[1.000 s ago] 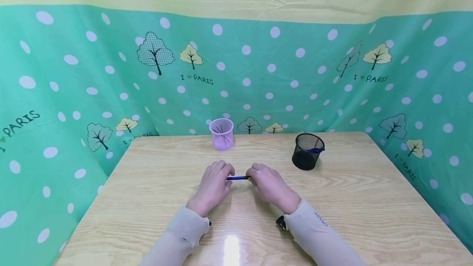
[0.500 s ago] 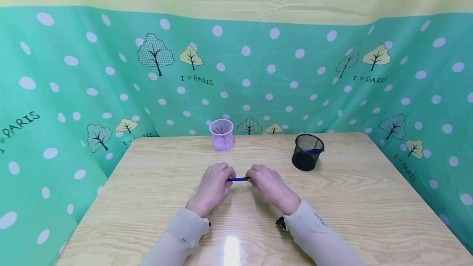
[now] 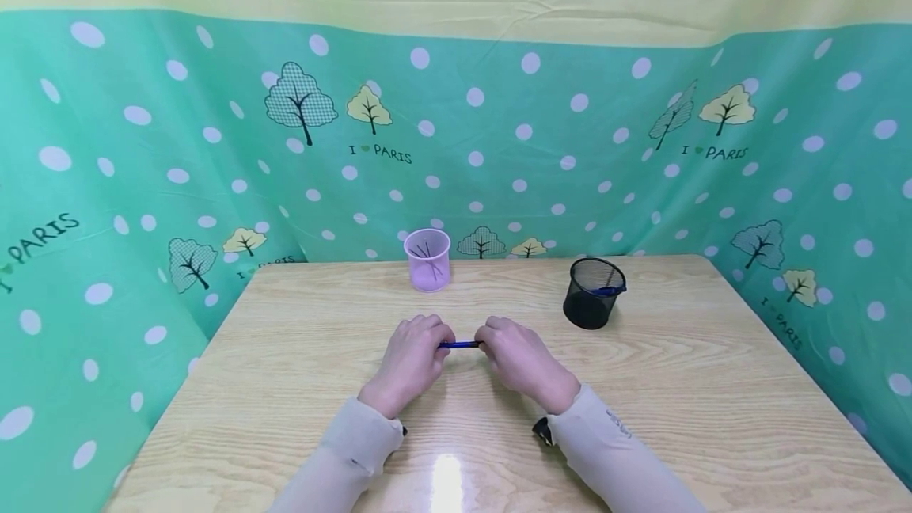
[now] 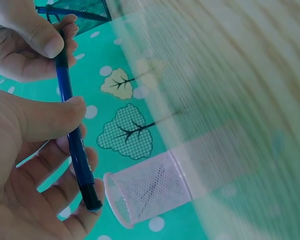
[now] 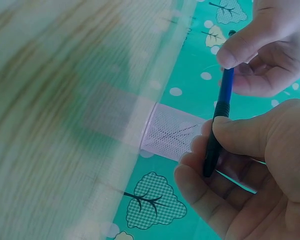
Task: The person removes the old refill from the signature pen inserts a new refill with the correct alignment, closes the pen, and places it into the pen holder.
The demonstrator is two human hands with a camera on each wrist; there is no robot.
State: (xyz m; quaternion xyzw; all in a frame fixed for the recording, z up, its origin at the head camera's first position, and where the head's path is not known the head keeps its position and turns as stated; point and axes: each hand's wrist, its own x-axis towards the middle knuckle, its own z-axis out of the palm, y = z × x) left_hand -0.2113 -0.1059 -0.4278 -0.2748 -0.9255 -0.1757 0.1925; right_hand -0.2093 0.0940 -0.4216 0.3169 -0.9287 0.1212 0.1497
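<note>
I have the blue ballpoint pen [image 3: 461, 344] strung between the two hands, lying nearly level and roughly parallel to the back edge of the worktop [image 3: 321, 323], about midway between its left and right edges; it looks lifted off the wood, though I can't tell how high. My left hand [image 3: 409, 359] pinches the rear half, thumb across the blue barrel and fingers curled behind, with the black end showing past them. My right hand [image 3: 523, 359] pinches the front half at the ribbed black grip, thumb on one side and fingers on the other, the black tip pointing past the thumb. I read the step in hand as two-handed handling of this pen, one hand to each half. The next move, in my judgement, calls for a firm pinch on the ribbed part before the other hand twists or lets go, since the slim barrel could roll. Beyond the hands, the purple mesh pen cup [image 3: 429, 274] stands upright near the back edge, left of its middle; I can't make out what the dark lines in it are. The black mesh pen cup [image 3: 586, 309] stands towards the back right corner, a second blue pen [image 3: 606, 290] leaning in it against the rim. Behind the back edge hangs a green dotted curtain [image 3: 520, 101].
</note>
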